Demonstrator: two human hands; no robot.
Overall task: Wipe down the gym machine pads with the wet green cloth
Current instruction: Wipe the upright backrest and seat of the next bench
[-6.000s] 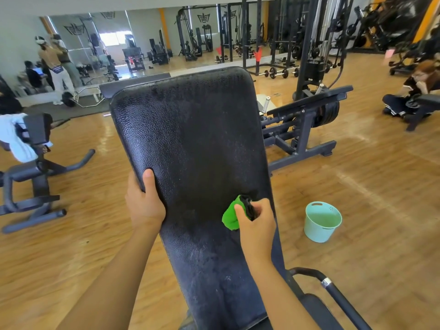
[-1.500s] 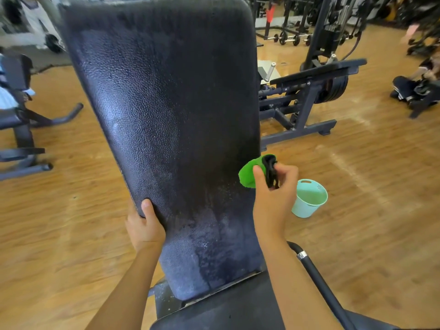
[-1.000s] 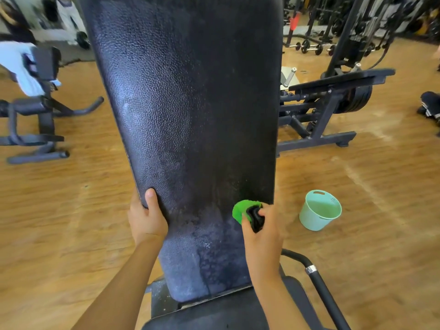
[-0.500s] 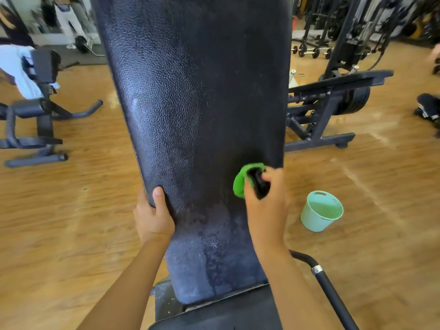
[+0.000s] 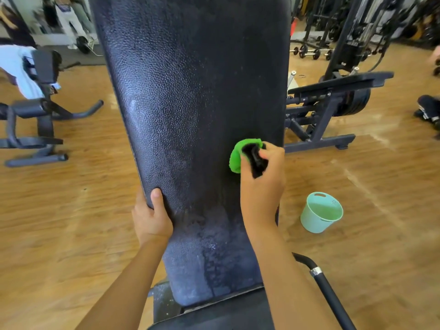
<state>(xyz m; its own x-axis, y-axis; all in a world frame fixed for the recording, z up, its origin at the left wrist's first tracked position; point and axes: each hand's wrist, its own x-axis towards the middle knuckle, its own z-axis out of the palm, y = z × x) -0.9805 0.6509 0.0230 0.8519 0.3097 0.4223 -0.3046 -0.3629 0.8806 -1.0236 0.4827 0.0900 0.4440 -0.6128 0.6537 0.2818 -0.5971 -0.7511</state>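
Wooden gym flooring surrounds the back pad (image 5: 190,115). My right hand (image 5: 262,186) grips the bunched green cloth (image 5: 235,158) near the pad's right edge, while my left hand (image 5: 151,217) clamps its left edge. I should press firmly, overlapping strokes.

The left hand (image 5: 152,216) and the right hand (image 5: 262,189) are both bare. The left forearm (image 5: 133,277) and the right forearm (image 5: 278,270) are bare as well, from wrist to the lower edge of view. The left thumbnail (image 5: 156,194) is short and plain.
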